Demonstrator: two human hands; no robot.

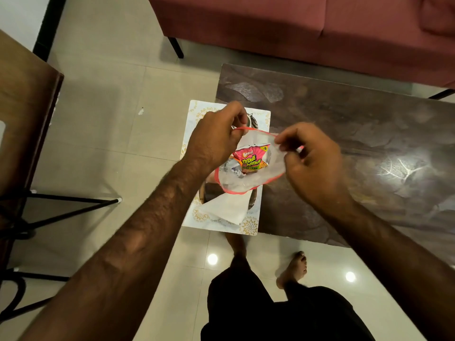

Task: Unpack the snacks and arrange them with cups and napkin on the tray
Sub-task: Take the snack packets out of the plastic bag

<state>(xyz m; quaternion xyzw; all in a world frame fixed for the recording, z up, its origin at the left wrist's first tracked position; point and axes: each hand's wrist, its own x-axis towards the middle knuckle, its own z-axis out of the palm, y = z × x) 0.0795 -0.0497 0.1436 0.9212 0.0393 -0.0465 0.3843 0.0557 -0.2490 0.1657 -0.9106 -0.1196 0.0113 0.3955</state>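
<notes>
Dim, warm overhead light glares off the floor tiles [212, 259] and table [403, 168]; wide-angle edges bend, slightly soft.

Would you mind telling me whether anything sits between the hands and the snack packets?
Yes: the clear bag encloses the snack packets. The left hand and right hand hold its red-edged mouth open above the tray; neither hand is inside yet.

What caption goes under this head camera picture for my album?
Both hands, left and right, stretch open a clear bag with a snack packet inside, above a tray with a napkin.
</notes>
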